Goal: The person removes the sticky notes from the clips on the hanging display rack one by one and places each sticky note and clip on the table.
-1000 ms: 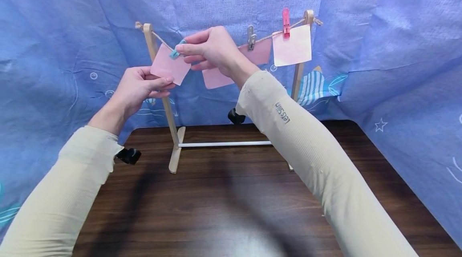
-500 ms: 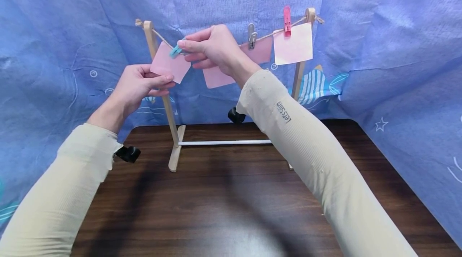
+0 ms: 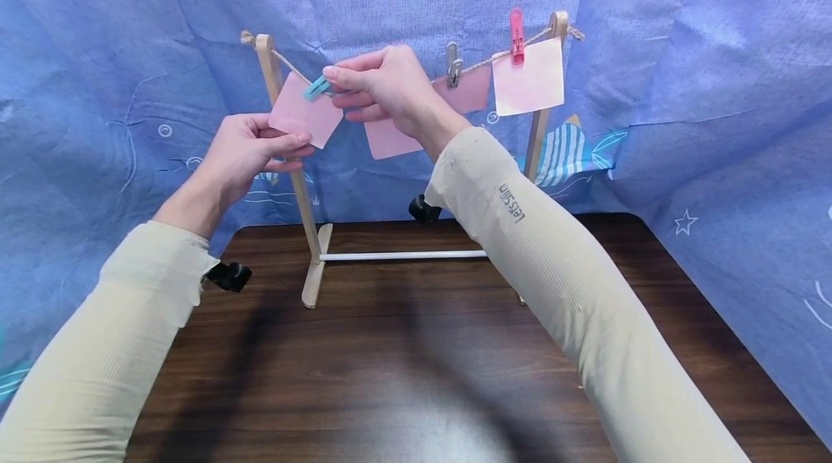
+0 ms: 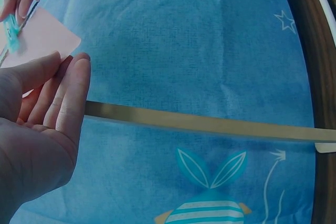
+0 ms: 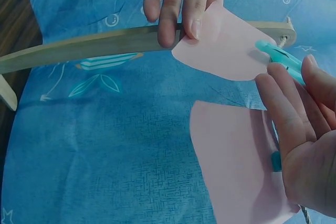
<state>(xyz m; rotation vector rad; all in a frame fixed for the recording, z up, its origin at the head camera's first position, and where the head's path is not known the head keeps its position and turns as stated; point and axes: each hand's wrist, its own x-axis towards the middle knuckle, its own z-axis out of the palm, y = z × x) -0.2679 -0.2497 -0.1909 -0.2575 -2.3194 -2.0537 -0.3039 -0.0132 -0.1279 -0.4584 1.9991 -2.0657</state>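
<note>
A pink paper square is at the left end of a sagging rope. My left hand pinches its lower left edge between thumb and fingers. At the paper's top edge, my right hand pinches a teal clothespin, whose tip lies over the paper beside the rope. In the right wrist view a second pink paper hangs just below, with a bit of teal at its top partly hidden by my right hand. The left wrist view shows the left thumb against the paper's corner.
Farther right on the rope hang a pink paper under a grey clothespin and a pale paper under a red clothespin. Wooden posts with a white crossbar stand on a dark table before a blue curtain.
Both hands keep their grips on the paper and the teal clothespin. The clothespin has tilted to lie slightly flatter; otherwise the view has only shifted a little.
</note>
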